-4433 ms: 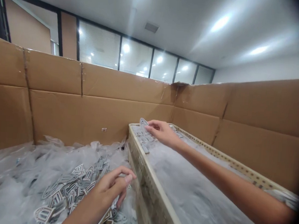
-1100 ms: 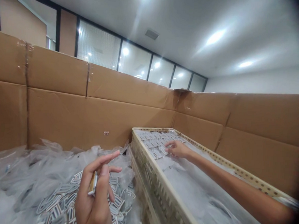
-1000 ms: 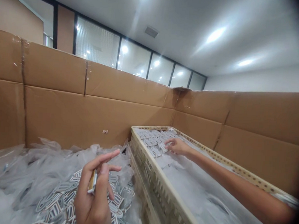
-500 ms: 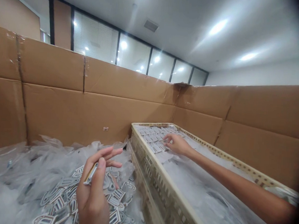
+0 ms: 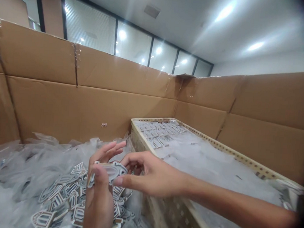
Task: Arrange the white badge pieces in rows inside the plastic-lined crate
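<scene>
My left hand (image 5: pixel 98 190) is closed on a small arch-shaped piece (image 5: pixel 111 170) with a pale rim, its thumb pressed on the near end. The thumb and fingers of my right hand (image 5: pixel 147 174) pinch the rounded end of this same piece. Whether more pieces sit behind it in my left palm is hidden. Below my hands lies a loose pile of similar arch-shaped pieces (image 5: pixel 57 201) with striped faces. Rows of such pieces (image 5: pixel 156 131) lie flat at the far end of a cream plastic crate (image 5: pixel 137 135).
Clear plastic bags (image 5: pixel 12 173) surround the loose pile on the left. Translucent sheeting (image 5: pixel 210 166) covers much of the crate's top layer. Tall cardboard walls (image 5: pixel 121 105) stand behind and along the right. The crate's rim (image 5: pixel 232 158) runs beneath my right forearm.
My right hand has come back from the rows in the crate to my left hand and taken hold of the piece there. The view has shifted slightly.
</scene>
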